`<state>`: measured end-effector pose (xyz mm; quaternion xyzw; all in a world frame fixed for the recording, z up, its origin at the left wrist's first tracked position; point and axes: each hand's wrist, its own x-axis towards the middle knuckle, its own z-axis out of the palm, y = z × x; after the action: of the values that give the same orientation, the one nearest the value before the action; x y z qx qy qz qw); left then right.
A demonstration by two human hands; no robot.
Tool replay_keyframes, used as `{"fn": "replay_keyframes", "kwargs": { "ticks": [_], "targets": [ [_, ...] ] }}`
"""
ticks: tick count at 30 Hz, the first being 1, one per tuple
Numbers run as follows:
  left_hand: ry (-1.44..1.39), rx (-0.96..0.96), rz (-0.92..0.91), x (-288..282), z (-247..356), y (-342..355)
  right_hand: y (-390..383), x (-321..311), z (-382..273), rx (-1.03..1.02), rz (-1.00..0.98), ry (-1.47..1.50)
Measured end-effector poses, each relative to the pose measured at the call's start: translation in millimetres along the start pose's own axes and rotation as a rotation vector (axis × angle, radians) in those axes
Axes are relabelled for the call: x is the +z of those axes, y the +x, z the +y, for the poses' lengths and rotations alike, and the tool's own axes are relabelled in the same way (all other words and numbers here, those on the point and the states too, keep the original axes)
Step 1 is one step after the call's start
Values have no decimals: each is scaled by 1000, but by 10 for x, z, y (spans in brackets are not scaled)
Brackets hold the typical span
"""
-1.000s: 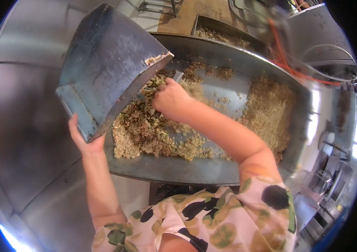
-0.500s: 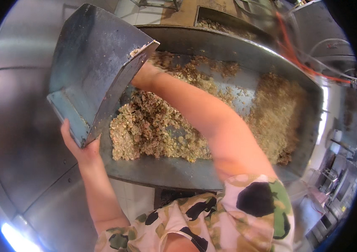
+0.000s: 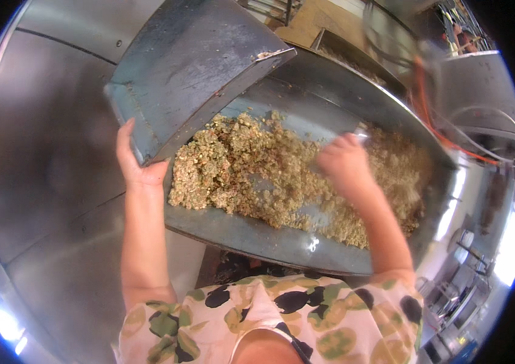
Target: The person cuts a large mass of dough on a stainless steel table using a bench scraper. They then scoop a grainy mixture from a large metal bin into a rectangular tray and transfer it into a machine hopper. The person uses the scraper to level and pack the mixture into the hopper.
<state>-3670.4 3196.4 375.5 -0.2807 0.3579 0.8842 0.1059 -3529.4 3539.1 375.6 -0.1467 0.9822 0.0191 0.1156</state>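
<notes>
A large dark metal pan [image 3: 190,60] is held tilted over the left end of a metal trough [image 3: 257,242]. Its lower near corner rests in my left hand [image 3: 142,167], which is closed round the edge, thumb on one side and fingers on the other. Inside the trough lies a clumpy mixture of oat-like flakes and grains [image 3: 233,164], heaped thickest at the left. My right hand [image 3: 345,158], blurred by motion, is curled into a fist above the mixture right of the middle. Something small and shiny shows beside its knuckles, too smeared to name.
Behind the trough stands another metal container [image 3: 354,57] near a brown board [image 3: 324,21]. An orange hose [image 3: 424,109] runs along the trough's far right side. Steel panels [image 3: 45,133] fill the left, and metal shelving [image 3: 457,297] stands at the lower right.
My right hand has come out from behind the pan and swung right across the trough. The pan, still in my left hand, appears farther up and right, partly because the view has shifted.
</notes>
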Motion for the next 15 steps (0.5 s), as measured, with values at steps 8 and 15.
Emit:
{"fn": "replay_keyframes", "kwargs": {
  "ticks": [8,15],
  "targets": [
    [-4,7,5,49,-16,-58,1532,455,-2167,-635,448,244],
    [20,-31,-54,40,78,-71,1157,319,-1994,-664,-146,-105]
  ]
}}
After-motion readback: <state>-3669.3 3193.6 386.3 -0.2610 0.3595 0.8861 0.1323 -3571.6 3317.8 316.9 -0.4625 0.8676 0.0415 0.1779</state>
